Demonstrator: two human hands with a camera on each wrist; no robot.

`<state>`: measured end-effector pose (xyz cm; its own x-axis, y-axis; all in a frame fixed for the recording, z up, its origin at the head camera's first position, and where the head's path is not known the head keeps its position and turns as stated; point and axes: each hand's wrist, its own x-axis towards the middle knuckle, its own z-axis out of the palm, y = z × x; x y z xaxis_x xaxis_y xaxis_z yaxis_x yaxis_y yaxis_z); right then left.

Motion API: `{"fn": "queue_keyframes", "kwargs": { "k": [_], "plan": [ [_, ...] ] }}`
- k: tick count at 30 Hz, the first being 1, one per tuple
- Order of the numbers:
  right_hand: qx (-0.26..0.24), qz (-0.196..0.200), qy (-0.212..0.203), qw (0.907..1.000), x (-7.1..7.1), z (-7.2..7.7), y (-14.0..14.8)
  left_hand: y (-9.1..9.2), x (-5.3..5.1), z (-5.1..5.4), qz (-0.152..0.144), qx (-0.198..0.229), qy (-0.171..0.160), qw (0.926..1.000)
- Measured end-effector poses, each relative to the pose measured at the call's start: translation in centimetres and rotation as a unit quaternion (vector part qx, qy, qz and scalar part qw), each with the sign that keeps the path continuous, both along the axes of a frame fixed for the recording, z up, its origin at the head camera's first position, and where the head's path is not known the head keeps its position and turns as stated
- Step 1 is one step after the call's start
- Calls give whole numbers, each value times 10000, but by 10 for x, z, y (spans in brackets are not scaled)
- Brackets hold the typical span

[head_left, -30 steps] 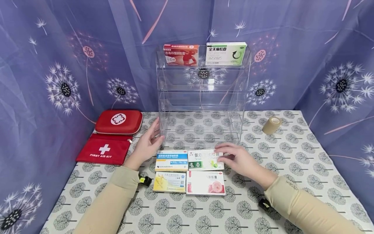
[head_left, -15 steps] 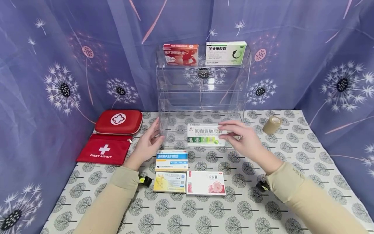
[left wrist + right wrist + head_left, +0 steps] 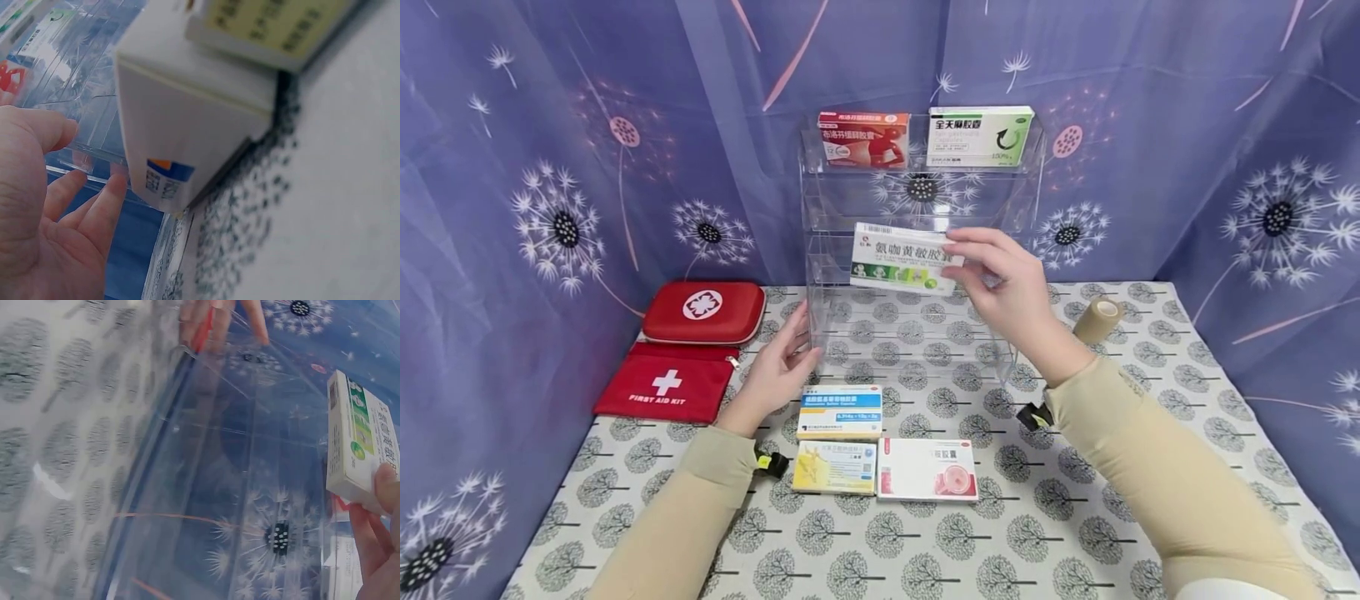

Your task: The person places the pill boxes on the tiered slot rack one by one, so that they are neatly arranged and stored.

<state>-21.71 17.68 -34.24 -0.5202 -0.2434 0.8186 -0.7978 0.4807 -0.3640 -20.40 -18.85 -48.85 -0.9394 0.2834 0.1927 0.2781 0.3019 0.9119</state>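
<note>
The right hand (image 3: 1011, 287) pinches a white and green medicine box (image 3: 902, 260) by its right end, slightly tilted, in front of the middle tiers of a clear tiered rack (image 3: 917, 360). In the right wrist view thumb and fingers of the right hand (image 3: 378, 531) grip the same box (image 3: 359, 437). The left hand (image 3: 781, 367) touches the rack's lower left side, its fingers spread. In the left wrist view the left hand (image 3: 65, 212) has its fingertips at the clear rack edge. A red box (image 3: 865, 142) and a white-green box (image 3: 980, 137) stand on the top tier.
A blue-white box (image 3: 840, 412), a yellow box (image 3: 834, 467) and a white-red box (image 3: 928, 470) lie before the rack. At the left are a red hard case (image 3: 704, 312) and a red first aid pouch (image 3: 664, 383); a tan roll (image 3: 1097, 321) stands at the right.
The right hand has lifted the white and green box off the table, up and slightly left to the rack's middle tiers. The left hand has stayed at the rack's side.
</note>
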Motion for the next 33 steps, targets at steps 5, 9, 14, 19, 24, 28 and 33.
{"fn": "queue_keyframes", "kwargs": {
  "k": [5, 9, 14, 19, 24, 28, 33],
  "plan": [
    [-125, -140, 170, 9997, -18, 9, -12, 0, 0, -1, 29, -27, 74, 10000],
    [-101, -252, 402, 9988, -33, 18, -18, 1, 0, -2, 21, 17, 156, 9999],
    [44, -411, 782, 9961, -50, 34, -21, 1, -1, -1, 18, 50, 165, 9999],
    [116, -538, 782, 9954, -64, 46, -21, 1, -1, 0, 6, 80, 167, 9998],
    [299, -698, 589, 9954, -72, 49, -21, 2, -1, 0, -34, 109, 194, 9997],
    [408, -815, 451, 9948, -78, 47, -23, 2, -1, 0, -57, 131, 126, 9998],
    [439, -838, 311, 9950, -86, 42, -31, 1, 0, 2, -40, 150, 113, 9998]
  ]
}}
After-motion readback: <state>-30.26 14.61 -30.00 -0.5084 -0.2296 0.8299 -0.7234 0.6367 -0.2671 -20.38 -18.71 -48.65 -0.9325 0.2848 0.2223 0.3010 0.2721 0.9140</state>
